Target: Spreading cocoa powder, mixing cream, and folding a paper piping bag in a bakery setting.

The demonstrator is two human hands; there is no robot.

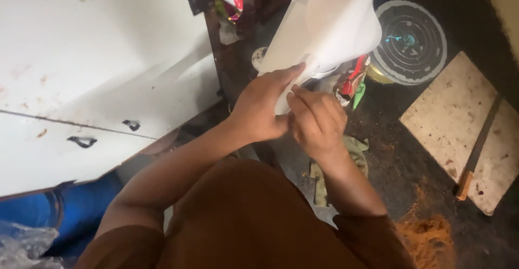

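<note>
A: White sheet (324, 26) — rolled into a loose cone, held in the air above the dark floor (411, 155). Long axis?

B: Runs from the narrow end at the hands up and away to the wide open mouth, far right.

A: Hands?

B: Both at the narrow end. Left hand (259, 107) wraps the near edge, fingers closed around it. Right hand (316, 120) just beside, touching — fingers pinching the lower tip.

A: Around it?

B: Round grey disc (412, 42) beyond the mouth, white cabinet (81, 85) to the left, stone slab (459, 123) right, orange powder (427, 239) on the floor.
</note>
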